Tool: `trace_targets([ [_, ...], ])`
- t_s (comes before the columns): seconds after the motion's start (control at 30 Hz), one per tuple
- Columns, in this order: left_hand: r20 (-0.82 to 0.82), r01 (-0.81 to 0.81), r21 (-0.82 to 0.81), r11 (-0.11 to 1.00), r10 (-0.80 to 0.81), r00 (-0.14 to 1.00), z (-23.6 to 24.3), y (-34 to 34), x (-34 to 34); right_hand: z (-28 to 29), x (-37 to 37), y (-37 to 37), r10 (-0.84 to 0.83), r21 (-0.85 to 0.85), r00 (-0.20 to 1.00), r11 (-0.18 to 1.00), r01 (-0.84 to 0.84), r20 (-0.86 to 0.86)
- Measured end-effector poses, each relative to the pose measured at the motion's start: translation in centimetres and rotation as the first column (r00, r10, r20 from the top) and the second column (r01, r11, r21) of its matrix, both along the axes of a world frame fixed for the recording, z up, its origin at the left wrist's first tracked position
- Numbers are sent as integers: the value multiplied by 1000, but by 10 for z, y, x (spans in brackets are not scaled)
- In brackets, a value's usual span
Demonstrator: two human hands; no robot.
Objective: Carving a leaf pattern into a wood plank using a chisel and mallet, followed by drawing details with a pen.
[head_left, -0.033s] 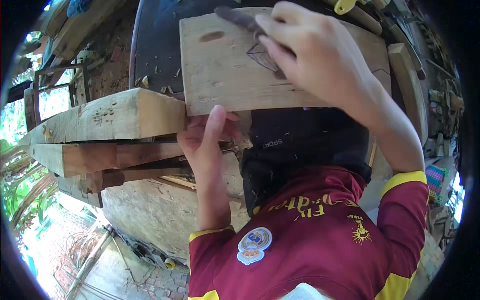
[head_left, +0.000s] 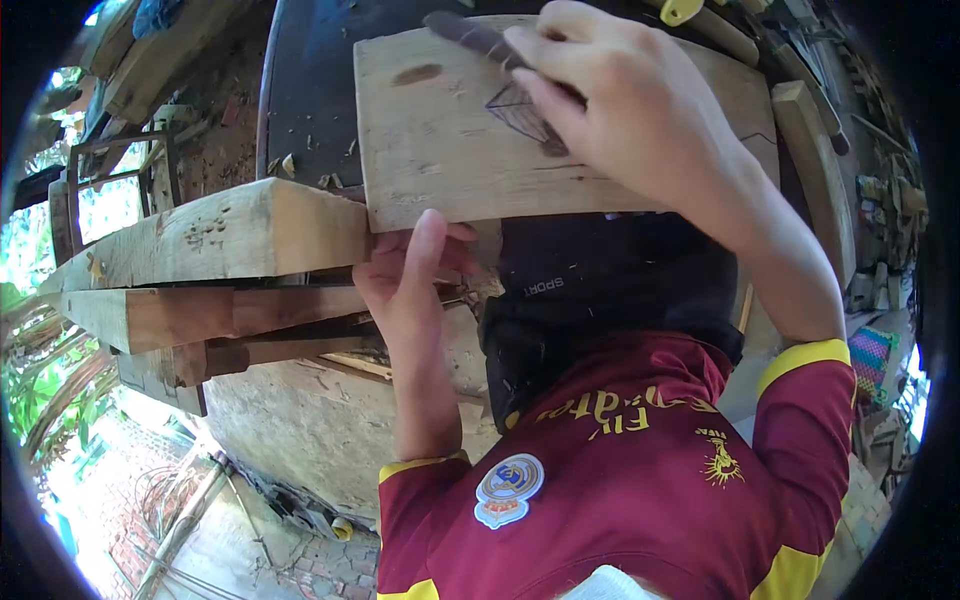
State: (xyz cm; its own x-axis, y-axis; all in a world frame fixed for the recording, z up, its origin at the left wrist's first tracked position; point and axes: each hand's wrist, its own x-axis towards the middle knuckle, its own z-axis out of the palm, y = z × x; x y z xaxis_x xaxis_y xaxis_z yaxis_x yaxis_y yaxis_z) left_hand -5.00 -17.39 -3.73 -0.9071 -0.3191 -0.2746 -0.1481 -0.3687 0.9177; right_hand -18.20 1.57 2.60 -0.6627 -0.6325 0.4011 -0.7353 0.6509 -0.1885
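Right hand point(head_left: 640, 105) wrapped around a dark tool point(head_left: 468, 36), which points far left over the board point(head_left: 430, 130)! That board spans the space before the torso, long axis left to right. Left hand point(head_left: 412, 275): thumb at the near edge, fingers partly hidden, grip impossible to tell. 1 thick timber point(head_left: 235, 228) crowds the near-left corner; left beyond, dark worktop point(head_left: 315, 75) strewn with chips point(head_left: 289, 164).
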Motion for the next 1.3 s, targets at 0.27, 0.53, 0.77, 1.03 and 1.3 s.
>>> trace_targets([
  [0.27,-44,43,35,998,-41,998,-4,1,-1,4,32,25,-114,44,988,993,110,102],
  [0.53,23,14,-42,999,-13,1000,-15,10,-3,5,89,29,-137,-39,962,988,150,235],
  [0.77,13,48,-115,992,-46,999,-11,21,-6,7,80,89,-557,8,825,829,559,94],
  [1.03,51,-56,-131,990,63,997,-14,23,-6,-11,113,123,-441,-82,895,892,445,66],
  [1.3,39,-148,-190,971,158,987,-19,31,-8,-3,129,147,-329,-17,940,943,332,89],
])
